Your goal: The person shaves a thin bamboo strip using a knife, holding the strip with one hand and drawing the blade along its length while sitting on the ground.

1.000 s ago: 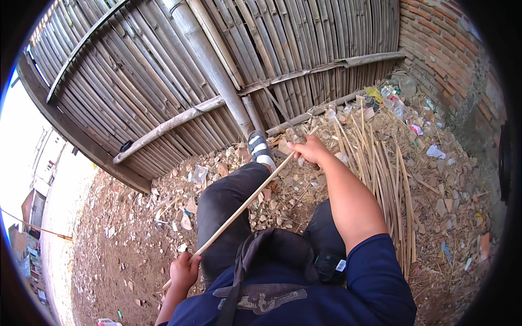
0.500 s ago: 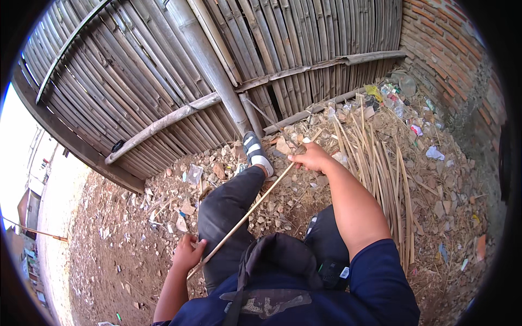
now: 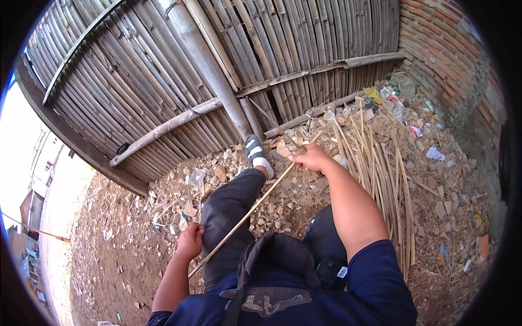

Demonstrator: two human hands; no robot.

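Observation:
My right hand (image 3: 311, 158) is closed round the far end of a long, thin bamboo strip (image 3: 239, 224). A dark, narrow blade-like piece (image 3: 292, 142) sticks out beyond its fingers; its handle, if any, is hidden. The strip slants down to the left across my dark trouser leg, its near end beside my left forearm. Beside my left knee, my left hand (image 3: 191, 240) is closed, thumb against the fingers. A thin pale sliver shows just above its fingertips; whether the hand grips it I cannot tell.
A bundle of split bamboo strips (image 3: 380, 185) lies on the ground to the right. Ahead stands a bamboo-slat fence (image 3: 163, 81), with a brick wall (image 3: 440, 60) at the right. Stones, dry straw and plastic litter (image 3: 435, 153) cover the ground. My sandalled foot (image 3: 258, 155) rests near the fence.
My left hand has moved up a little, away from the strip's near end, and its fingers have closed. My right hand and the bamboo strip have hardly moved.

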